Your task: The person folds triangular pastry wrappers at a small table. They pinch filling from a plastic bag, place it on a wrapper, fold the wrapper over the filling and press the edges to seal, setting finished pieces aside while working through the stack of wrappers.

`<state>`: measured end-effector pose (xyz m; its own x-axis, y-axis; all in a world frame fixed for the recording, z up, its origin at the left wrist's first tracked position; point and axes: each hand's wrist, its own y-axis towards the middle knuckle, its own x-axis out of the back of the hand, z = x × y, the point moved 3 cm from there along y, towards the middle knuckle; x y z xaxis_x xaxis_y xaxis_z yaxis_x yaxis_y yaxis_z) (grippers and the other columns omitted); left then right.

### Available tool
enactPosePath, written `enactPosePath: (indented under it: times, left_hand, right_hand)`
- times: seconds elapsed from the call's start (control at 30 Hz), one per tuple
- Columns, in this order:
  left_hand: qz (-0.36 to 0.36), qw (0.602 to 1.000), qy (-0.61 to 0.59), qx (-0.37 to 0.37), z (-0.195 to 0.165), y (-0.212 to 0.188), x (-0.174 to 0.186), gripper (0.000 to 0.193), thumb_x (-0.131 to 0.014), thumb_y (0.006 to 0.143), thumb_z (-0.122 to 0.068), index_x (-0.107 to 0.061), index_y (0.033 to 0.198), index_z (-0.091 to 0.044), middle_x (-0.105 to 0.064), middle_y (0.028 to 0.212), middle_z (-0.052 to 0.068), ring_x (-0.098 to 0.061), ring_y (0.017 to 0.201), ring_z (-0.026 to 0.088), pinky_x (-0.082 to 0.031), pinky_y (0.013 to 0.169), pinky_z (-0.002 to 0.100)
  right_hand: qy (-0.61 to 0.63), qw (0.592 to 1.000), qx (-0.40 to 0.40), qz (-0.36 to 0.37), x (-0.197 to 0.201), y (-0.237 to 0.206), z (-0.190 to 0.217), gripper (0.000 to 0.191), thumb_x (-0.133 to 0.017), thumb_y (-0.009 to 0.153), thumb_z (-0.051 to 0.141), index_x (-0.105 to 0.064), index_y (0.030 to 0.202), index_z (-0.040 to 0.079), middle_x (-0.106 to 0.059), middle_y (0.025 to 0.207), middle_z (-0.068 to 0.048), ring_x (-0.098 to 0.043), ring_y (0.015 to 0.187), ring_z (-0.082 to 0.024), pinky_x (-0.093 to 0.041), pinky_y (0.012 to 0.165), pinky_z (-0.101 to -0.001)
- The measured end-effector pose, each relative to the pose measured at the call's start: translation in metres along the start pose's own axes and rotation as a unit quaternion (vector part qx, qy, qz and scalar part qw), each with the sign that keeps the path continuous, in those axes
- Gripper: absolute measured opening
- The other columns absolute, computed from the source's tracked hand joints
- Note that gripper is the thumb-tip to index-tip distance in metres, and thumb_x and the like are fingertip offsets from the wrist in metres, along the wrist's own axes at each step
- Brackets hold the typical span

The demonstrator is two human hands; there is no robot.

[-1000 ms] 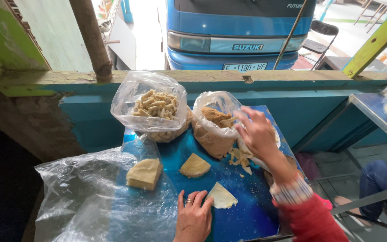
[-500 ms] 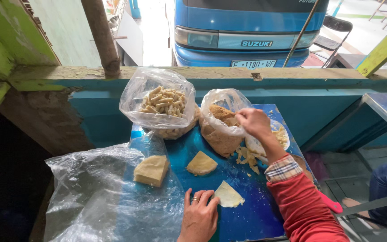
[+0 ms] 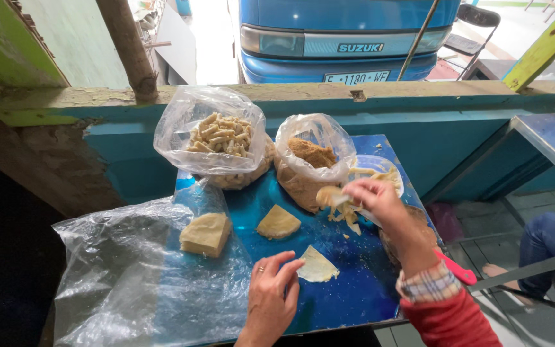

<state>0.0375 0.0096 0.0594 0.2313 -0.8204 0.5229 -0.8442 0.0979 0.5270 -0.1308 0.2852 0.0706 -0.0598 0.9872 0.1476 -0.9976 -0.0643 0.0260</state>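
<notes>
My left hand lies on the blue tabletop, fingertips touching the edge of a thin pale triangular sheet. My right hand, in a red sleeve with a plaid cuff, pinches a pale lump of food just above the table, in front of a clear bag of brown crumbly filling. Loose pale strips lie under that hand. Two tan blocks rest on the table to the left.
A clear bag of short tube-shaped snacks stands at the back left. A clear tub of pale strips sits behind my right hand. Crumpled clear plastic covers the left side. A blue vehicle stands beyond the low wall; someone's jeans-clad leg is at the right.
My right hand came down from the mouth of the brown bag toward the table, now pinching a pale lump. My left hand stayed beside the triangular sheet.
</notes>
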Motion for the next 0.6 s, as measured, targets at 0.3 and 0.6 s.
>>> enactPosePath:
  times: [0.3, 0.6]
  left_hand:
    - [0.062, 0.991, 0.077, -0.086, -0.005, 0.011, -0.017, 0.045, -0.070, 0.074, -0.002, -0.071, 0.117, -0.013, -0.054, 0.138, 0.020, -0.050, 0.126, 0.039, -0.041, 0.103, 0.051]
    - [0.094, 0.977, 0.142, -0.124, 0.002, 0.004, -0.026, 0.048, -0.070, 0.074, -0.003, -0.067, 0.121, -0.014, -0.048, 0.145, 0.020, -0.045, 0.134, 0.038, -0.036, 0.107, 0.054]
  right_hand:
    - [-0.144, 0.987, -0.012, 0.071, -0.044, -0.092, -0.038, 0.021, -0.073, 0.090, 0.021, -0.082, 0.097, 0.003, -0.077, 0.080, -0.004, -0.066, 0.072, -0.008, -0.053, 0.067, -0.0247]
    - [-0.207, 0.976, 0.058, 0.044, -0.050, -0.102, -0.018, 0.017, -0.073, 0.088, 0.020, -0.081, 0.096, 0.007, -0.077, 0.085, -0.005, -0.066, 0.069, -0.014, -0.052, 0.064, -0.0283]
